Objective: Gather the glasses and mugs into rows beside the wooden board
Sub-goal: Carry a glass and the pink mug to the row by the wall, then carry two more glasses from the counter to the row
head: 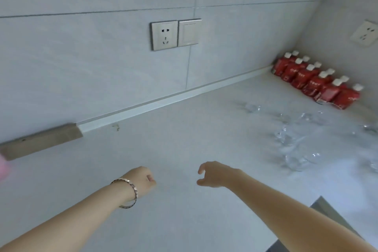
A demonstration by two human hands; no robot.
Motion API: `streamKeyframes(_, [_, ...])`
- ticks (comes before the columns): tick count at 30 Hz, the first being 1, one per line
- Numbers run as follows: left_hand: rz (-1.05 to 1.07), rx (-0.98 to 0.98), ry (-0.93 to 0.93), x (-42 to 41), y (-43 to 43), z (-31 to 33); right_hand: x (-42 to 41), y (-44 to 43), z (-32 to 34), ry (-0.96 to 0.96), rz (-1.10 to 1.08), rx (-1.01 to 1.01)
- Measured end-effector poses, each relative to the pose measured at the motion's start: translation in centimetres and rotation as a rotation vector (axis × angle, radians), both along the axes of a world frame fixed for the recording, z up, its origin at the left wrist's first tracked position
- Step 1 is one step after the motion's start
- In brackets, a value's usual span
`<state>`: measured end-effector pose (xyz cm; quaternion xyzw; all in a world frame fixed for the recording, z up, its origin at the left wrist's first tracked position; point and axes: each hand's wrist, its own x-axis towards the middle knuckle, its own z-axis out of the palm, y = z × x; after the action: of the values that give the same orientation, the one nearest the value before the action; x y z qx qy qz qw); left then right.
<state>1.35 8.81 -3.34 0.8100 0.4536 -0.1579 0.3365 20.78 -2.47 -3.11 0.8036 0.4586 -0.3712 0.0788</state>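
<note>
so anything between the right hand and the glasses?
No. Head view shows bare countertop between the right hand and the blurred clear glasses.

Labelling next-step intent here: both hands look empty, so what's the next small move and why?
Probably reach the right hand toward the blurred clear glasses scattered at right. Both it and the left hand hold nothing, and no glasses stand beside the wooden board at left.
</note>
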Motion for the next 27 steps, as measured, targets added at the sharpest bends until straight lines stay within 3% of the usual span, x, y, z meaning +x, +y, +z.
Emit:
streamKeyframes(5, [-0.028,-0.025,-0.038,11.8,-4.6,1.1,12.7,-6.7,1.3,-0.027,-0.079,0.096])
streamKeyframes(9, [-0.086,-0.004,-0.024,18.8,-7.2,1.5,21.3,-11.0,2.5,-0.222,-0.208,0.393])
streamKeyframes(12, [-0.119,-0.003,0.011,22.0,-8.7,1.4,25.7,-13.6,2.0,-0.402,-0.329,0.284])
streamKeyframes(15, [-0.149,-0.005,0.037,24.1,-9.7,1.2,27.8,-15.6,0.0,-0.330,-0.448,0.070])
streamKeyframes(19, [-0.169,-0.016,0.075,26.2,-10.5,1.3,29.0,-17.7,-2.3,-0.131,-0.503,0.224])
streamKeyframes(23, [-0.225,-0.006,0.076,30.2,-11.3,1.3,30.1,-19.1,-2.2,-0.133,-0.546,0.290])
streamKeyframes(27, [-0.294,0.089,-0.049,38.5,-11.7,1.2,31.5,-20.5,-1.2,-0.151,-0.581,0.299])
